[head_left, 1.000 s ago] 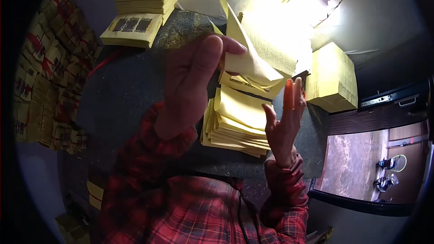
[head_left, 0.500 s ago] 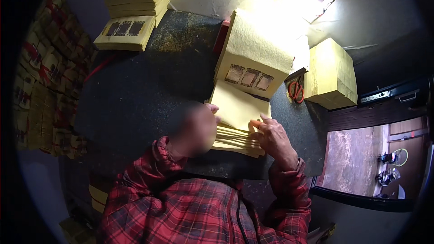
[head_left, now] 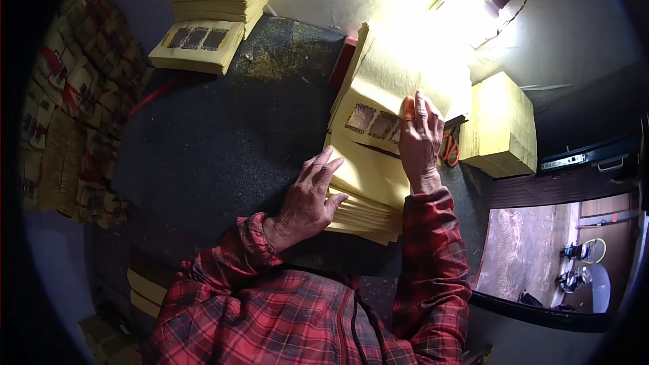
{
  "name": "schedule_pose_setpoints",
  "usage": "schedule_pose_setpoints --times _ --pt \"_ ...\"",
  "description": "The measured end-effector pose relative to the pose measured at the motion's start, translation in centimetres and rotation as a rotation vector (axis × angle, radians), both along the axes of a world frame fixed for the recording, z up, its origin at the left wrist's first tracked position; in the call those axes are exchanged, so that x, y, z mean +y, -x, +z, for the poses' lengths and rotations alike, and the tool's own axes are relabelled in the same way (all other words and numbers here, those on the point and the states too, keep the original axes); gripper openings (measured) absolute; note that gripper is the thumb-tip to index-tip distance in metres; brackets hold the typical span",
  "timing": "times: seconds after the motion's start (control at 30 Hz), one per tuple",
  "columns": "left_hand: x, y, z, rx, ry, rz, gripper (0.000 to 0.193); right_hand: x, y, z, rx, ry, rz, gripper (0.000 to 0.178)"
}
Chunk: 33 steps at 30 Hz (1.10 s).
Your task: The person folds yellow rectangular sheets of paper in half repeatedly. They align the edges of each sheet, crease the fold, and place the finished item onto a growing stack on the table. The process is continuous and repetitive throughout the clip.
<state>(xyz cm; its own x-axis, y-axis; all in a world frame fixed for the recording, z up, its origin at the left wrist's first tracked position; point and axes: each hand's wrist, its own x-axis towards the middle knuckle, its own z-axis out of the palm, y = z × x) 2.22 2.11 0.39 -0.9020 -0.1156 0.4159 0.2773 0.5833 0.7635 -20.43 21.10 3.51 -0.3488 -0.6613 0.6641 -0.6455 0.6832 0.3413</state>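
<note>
A tall pile of yellow paper sheets (head_left: 382,74) leans at the back of the dark table, a row of dark printed squares on its near face. My right hand (head_left: 422,142) lies on the pile's lower right part, fingers stretched out and covering part of the print. In front of it is a stack of plain yellow folded sheets (head_left: 372,174), its layered edges facing me. My left hand (head_left: 309,195) is at this stack's left edge, thumb and fingers apart, fingertips at or just over the paper. Contact there is hard to judge.
Orange-handled scissors (head_left: 449,149) lie beside a yellow paper block (head_left: 500,125) on the right. Another printed stack (head_left: 196,44) stands at the back left. Bundles with red ties (head_left: 74,101) line the left side. A bright lamp (head_left: 497,1) hangs at the back.
My right hand has moved from the near folded stack, away from me, onto the printed pile. My left hand has spread its fingers and stays by the folded stack's left edge. The view has shifted slightly.
</note>
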Motion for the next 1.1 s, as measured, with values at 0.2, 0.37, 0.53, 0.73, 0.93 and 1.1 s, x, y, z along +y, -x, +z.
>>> schedule_pose_setpoints --times 0.2,0.37,0.53,0.73,0.93,1.1 --pt "-0.5 -0.6 0.5 0.014 -0.081 0.031 0.080 2.8 -10.3 -1.5 -0.521 -0.038 0.012 0.029" --pt "-1.0 -1.0 -0.2 0.013 -0.069 0.034 0.080 2.2 -12.4 1.3 -1.068 -0.132 0.017 0.063" --pt "-0.5 0.0 -0.6 -0.062 -0.019 0.043 0.069 -2.1 -5.6 0.5 -0.404 -0.034 -0.124 0.104" --pt "0.1 0.2 0.0 -0.161 -0.157 -0.001 0.063 -2.2 0.6 -1.5 -0.018 0.179 -0.056 0.053" --pt "-0.4 -0.3 -1.6 -0.210 -0.236 -0.029 0.066 0.9 -7.7 -2.4 -0.109 0.144 0.009 0.034" --pt "-0.1 -0.6 -0.9 -0.203 -0.404 -0.013 0.071 1.6 -11.6 -4.0 -1.198 -0.199 -0.157 0.020"
